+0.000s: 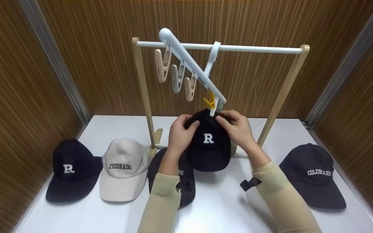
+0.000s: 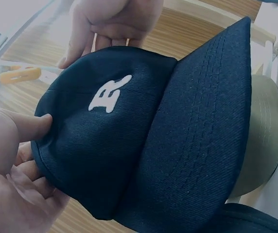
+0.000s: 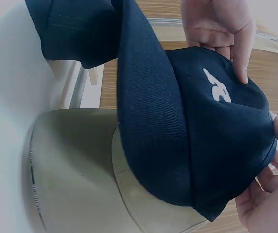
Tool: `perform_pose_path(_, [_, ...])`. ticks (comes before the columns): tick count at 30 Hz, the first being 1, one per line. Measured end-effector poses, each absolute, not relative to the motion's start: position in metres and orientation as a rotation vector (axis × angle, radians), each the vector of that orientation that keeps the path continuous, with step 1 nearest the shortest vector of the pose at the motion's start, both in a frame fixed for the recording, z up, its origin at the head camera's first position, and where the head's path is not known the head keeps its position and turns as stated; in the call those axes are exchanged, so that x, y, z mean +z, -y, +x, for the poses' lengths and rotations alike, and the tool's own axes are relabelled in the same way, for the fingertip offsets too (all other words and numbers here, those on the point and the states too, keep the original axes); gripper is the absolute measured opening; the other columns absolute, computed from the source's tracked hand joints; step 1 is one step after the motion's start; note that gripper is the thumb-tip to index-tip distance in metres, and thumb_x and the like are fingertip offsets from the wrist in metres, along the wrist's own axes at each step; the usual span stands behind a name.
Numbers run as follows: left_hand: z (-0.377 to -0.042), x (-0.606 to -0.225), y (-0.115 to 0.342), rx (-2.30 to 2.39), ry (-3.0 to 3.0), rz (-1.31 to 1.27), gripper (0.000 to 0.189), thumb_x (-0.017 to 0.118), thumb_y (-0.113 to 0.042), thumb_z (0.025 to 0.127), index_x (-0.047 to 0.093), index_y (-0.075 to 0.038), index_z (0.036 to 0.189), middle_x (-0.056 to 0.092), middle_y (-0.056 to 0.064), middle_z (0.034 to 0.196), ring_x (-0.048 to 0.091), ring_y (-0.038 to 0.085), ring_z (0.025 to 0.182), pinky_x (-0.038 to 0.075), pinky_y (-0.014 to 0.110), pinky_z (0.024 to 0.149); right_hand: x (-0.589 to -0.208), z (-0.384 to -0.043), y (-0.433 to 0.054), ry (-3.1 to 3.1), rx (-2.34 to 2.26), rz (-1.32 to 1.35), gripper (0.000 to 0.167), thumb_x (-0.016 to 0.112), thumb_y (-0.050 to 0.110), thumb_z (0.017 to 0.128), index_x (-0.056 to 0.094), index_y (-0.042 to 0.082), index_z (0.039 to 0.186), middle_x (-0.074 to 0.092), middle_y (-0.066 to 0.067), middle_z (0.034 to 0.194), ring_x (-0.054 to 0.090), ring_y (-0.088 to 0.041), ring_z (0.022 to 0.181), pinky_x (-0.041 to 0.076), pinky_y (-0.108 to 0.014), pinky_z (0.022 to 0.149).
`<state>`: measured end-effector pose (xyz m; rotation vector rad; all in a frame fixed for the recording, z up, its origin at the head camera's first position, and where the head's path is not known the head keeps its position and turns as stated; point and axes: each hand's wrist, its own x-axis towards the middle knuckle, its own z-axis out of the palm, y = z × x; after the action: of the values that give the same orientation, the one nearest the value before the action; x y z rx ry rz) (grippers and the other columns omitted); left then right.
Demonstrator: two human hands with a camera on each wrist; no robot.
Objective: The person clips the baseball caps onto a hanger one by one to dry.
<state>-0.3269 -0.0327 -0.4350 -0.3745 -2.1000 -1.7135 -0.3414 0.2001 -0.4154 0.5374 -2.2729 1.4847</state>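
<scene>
Holding the dark R cap [image 1: 208, 149], left fingers [image 1: 183, 118] and right fingers [image 1: 231, 114] pinch its sides

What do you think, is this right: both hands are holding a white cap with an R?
Not quite: the cap is dark, not white, as the head view shows. The left hand and right hand do hold it, and it has an R.

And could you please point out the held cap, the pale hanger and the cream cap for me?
Held cap [image 1: 209, 146]: head view, crown front, just below the white R.
Pale hanger [image 1: 191, 63]: head view, middle of its slanting bar.
Cream cap [image 1: 122, 173]: head view, crown front, below the lettering.
</scene>
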Motion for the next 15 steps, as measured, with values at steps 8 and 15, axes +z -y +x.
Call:
perform_pose_path(8, [-0.325,-0.431,0.032,-1.522,2.245,-0.332,0.024,0.079,-0.021,0.105,0.075,-0.006,0.124,0.078,0.01,0.122,0.072,0.027,0.118,0.055,0.048,0.104,-0.425,-0.339,-0.207,2.211,1.456,0.56,0.027,0.081,0.02,0.106,0.08,0.005,0.128,0.077,-0.008,0.123,0.068,-0.02,0.109,0.052,-0.043,0.099])
perform_pose_path(15, [-0.319,-0.423,0.033,-1.319,2.403,-0.329,0.033,0.077,-0.027,0.107,0.072,-0.007,0.133,0.075,0.012,0.13,0.07,0.03,0.125,0.053,0.05,0.108,-0.433,-0.337,-0.211,2.179,1.43,0.554,0.029,0.082,0.016,0.104,0.079,0.002,0.128,0.076,-0.011,0.121,0.067,-0.027,0.11,0.05,-0.046,0.1])
